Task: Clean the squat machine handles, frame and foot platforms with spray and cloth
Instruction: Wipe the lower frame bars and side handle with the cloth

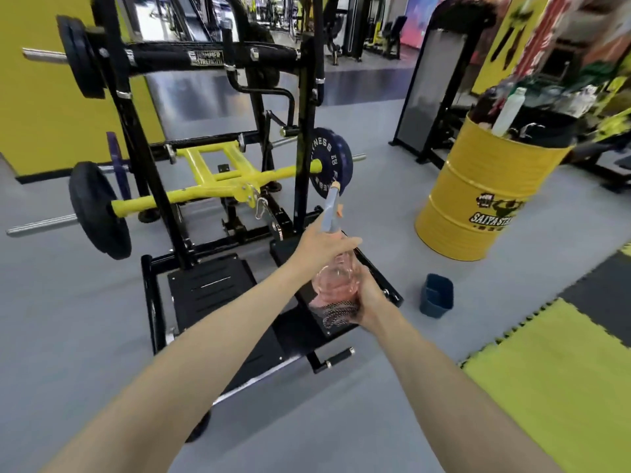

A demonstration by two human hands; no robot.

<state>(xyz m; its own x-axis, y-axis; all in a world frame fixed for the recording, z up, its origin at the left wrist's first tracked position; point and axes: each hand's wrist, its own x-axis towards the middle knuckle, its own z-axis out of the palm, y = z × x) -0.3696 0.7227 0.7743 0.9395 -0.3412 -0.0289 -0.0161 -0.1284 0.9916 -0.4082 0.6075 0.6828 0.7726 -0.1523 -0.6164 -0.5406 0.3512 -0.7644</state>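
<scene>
A clear pink spray bottle with a grey-blue trigger head sits between both hands, above the right foot platform. My left hand grips its neck just under the trigger head. My right hand grips the bottle's lower body from the right. The squat machine's black frame rises behind, with a yellow lever arm and weight plates. The left foot platform lies below my left forearm. No cloth shows.
A yellow drum holding bottles stands to the right. A small dark blue bin sits on the grey floor beside the right platform. Yellow and black foam mats lie at the right. A short black handle sticks out at the machine's front.
</scene>
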